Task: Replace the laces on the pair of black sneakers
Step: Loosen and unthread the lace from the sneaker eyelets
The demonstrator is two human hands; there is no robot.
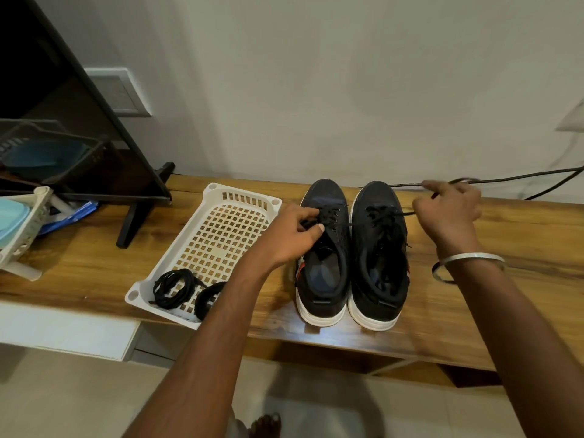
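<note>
Old laces coming out of the black, white-soled sneakers

Nearest, two coiled black spare laces lie in the white slotted plastic tray. Beyond, the left hand pinches the left sneaker's lacing; the right hand, blurred, pinches the lace end drawn rightward across the right sneaker, heels toward the person.

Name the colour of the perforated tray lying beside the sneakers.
White or off-white; the tray shows clearest in the head view, the only one.

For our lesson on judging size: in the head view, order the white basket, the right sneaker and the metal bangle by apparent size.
1. white basket
2. right sneaker
3. metal bangle, though it sits nearer the camera
</note>
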